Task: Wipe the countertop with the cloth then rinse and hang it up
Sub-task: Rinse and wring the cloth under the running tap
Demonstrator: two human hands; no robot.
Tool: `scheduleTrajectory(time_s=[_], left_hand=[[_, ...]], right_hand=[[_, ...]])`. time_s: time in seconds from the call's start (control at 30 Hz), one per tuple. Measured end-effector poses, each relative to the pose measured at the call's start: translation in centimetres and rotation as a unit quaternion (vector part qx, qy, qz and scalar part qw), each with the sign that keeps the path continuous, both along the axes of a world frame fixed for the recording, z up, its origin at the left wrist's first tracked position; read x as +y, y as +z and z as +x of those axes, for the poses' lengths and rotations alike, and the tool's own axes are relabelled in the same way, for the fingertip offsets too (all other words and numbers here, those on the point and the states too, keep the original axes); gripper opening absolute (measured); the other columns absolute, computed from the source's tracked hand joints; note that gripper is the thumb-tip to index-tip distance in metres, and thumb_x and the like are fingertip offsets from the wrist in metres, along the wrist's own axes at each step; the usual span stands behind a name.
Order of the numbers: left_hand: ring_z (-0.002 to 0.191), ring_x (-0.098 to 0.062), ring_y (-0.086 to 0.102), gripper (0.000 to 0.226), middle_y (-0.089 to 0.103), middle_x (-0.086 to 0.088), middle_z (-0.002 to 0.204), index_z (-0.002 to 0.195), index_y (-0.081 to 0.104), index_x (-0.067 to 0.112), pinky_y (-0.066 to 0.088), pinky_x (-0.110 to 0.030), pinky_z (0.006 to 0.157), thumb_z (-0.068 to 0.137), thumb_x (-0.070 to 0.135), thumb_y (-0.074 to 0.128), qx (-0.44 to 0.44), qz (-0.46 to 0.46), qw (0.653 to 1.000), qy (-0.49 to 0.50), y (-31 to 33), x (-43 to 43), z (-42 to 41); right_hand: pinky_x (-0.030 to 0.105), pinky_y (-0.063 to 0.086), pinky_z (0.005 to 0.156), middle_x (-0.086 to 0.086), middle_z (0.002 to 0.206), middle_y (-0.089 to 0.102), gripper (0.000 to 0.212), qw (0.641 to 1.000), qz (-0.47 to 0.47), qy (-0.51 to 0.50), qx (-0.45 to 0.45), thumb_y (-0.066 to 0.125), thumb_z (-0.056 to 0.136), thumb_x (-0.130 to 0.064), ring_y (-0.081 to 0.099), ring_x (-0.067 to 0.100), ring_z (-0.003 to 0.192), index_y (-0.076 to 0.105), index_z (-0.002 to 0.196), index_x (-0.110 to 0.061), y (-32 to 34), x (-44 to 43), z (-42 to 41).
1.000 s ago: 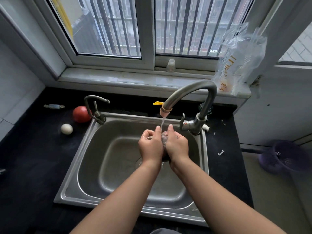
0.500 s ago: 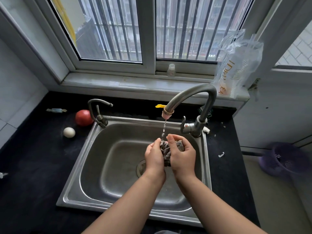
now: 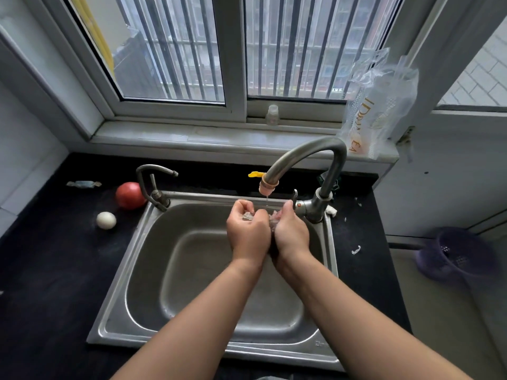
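Raised toward the back edge of the sink (image 3: 131, 270), the left hand (image 3: 248, 234) and right hand (image 3: 290, 237) now clench the cloth (image 3: 274, 221) under the faucet (image 3: 307, 152); rinsing seems unfinished.

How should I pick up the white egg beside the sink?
Come from straight above and cup the white egg round its wide middle with fingertips, gently. It lies on its side on the flat countertop, apart from the tomato, so nothing blocks the top.
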State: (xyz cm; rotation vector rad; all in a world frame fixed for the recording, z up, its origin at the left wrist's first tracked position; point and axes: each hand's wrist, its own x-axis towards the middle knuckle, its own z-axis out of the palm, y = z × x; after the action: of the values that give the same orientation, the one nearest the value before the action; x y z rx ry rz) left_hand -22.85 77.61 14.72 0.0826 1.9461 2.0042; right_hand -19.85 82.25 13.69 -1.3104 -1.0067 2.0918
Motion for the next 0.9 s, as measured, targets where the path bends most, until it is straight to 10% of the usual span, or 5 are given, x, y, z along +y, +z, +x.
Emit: scheduleTrajectory(time_s=[0.3,0.9], left_hand=[[0.050,-0.008,0.035,0.018,0.034,0.010,0.057,0.065,0.030,0.029,0.026,-0.025,0.053,0.069,0.018,0.043,0.268,-0.127,0.949,-0.110,-2.1,-2.0,0.9],[0.056,-0.019,0.039,0.006,0.040,0.012,0.062,0.082,0.041,0.016,0.036,-0.034,0.054,0.080,0.014,0.045,0.369,-0.151,0.871,-0.287,-2.9,-3.2,-1.1]], right_hand=[[0.022,0.042,0.045,0.009,0.051,0.050,0.029,0.980,-0.118,0.103,-0.125,0.040,0.085,-0.007,0.053,0.022,0.048,0.044,0.057,-0.011,-0.4,0.1,0.6],[0.024,0.049,0.041,0.009,0.046,0.058,0.047,0.953,-0.172,0.231,-0.091,0.041,0.088,-0.014,0.061,0.022,0.042,0.055,0.043,-0.011,-1.4,1.1,0.8]])
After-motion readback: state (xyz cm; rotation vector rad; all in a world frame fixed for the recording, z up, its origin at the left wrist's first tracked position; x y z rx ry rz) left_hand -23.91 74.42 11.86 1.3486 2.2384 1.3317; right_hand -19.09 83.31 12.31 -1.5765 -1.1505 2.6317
